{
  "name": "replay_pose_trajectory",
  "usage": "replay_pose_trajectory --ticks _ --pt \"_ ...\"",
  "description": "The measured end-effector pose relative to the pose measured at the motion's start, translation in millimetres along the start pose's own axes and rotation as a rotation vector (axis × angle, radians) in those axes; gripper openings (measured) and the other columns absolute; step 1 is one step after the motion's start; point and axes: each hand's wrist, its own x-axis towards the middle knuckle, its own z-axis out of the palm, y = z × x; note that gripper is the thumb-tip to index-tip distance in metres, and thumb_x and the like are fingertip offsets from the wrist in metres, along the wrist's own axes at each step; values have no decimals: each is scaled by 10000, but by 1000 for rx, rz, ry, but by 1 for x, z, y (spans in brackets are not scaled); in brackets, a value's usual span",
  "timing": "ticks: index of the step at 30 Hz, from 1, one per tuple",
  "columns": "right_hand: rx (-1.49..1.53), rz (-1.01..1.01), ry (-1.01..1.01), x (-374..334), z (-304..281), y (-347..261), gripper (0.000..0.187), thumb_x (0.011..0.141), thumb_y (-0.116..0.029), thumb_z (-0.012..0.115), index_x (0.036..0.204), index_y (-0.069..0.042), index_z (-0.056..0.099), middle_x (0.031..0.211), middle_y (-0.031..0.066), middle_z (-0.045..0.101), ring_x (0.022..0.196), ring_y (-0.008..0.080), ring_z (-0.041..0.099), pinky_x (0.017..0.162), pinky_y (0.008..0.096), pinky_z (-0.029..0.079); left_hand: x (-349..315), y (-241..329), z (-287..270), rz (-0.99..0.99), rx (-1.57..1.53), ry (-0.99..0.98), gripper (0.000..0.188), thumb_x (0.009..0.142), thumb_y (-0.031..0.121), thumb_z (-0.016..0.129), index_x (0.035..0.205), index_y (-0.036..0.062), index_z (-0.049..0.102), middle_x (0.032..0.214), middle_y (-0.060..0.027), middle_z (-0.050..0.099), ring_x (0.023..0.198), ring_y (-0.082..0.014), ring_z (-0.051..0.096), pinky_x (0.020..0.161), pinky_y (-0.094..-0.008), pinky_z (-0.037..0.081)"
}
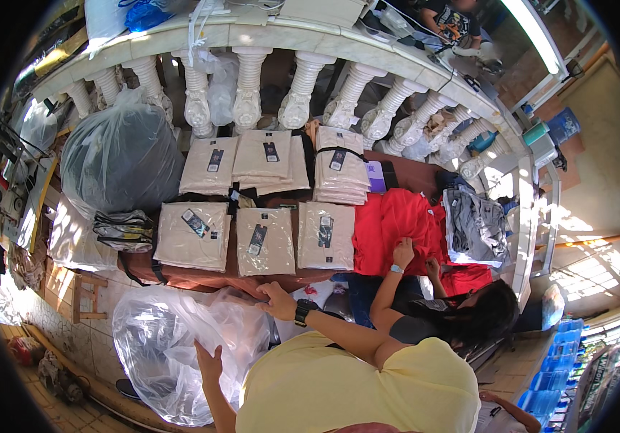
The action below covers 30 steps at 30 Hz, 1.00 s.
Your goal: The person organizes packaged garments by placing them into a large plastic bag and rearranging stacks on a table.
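A large clear plastic bag (pixel 180 339) lies puffed up and crumpled in front of the table, at my left. Beside its right part is my left hand (pixel 209 361), open with the fingers apart. My right hand (pixel 279 301), below a dark wristwatch, is at the table's front edge near the bag's top right. Its fingers are partly stretched and apart, and I see nothing held in them. Just beyond it are flat, clear-wrapped packs of folded cream cloth with dark tags, among them a middle pack (pixel 266 256), a left stack (pixel 191 249) and a right stack (pixel 326 249).
A co-worker at my right handles red garments (pixel 396 220). Grey garments (pixel 476 227) lie beyond them. More cream packs (pixel 263 155) line the back of the table, before a white balustrade (pixel 245 90). A bulging filled plastic bag (pixel 122 155) sits at the back left.
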Motion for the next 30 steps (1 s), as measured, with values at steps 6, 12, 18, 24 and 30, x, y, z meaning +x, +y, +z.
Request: replay_pose_trajectory --ticks 6,12,18,24,30 --pt "10 7 4 0 0 -1 504 811 -200 704 1218 -31 458 1053 135 437 825 209 496 705 296 493 1 -5 1 13 22 -3 885 798 140 692 1414 -106 107 1447 -317 230 1353 -417 246 1118 -407 227" --pt "9 20 4 3 -2 -6 501 808 -200 705 1213 -27 466 1058 135 442 832 214 501 707 298 498 3 -7 0 31 9 -7 893 793 144 697 1414 -109 107 1446 -318 231 1353 -416 247 1118 -405 228" --pt "3 26 10 1 0 -2 505 805 -203 706 1213 -26 467 1045 139 442 817 214 500 688 302 494 1 0 -1 14 19 -17 903 791 150 702 1415 -107 103 1447 -318 228 1354 -417 245 1119 -407 227" --pt "-5 -7 19 0 3 -1 496 802 -191 709 1206 -32 469 1040 139 443 801 218 502 678 298 491 0 -5 -1 -7 42 -17 909 793 161 705 1415 -107 99 1452 -315 221 1361 -411 231 1124 -405 217" --pt "-5 -19 31 1 6 3 489 802 -186 707 1200 -31 470 1044 145 449 845 233 505 673 304 500 1 -11 1 7 20 -23 917 786 156 714 1415 -106 100 1452 -314 221 1362 -411 229 1125 -405 216"
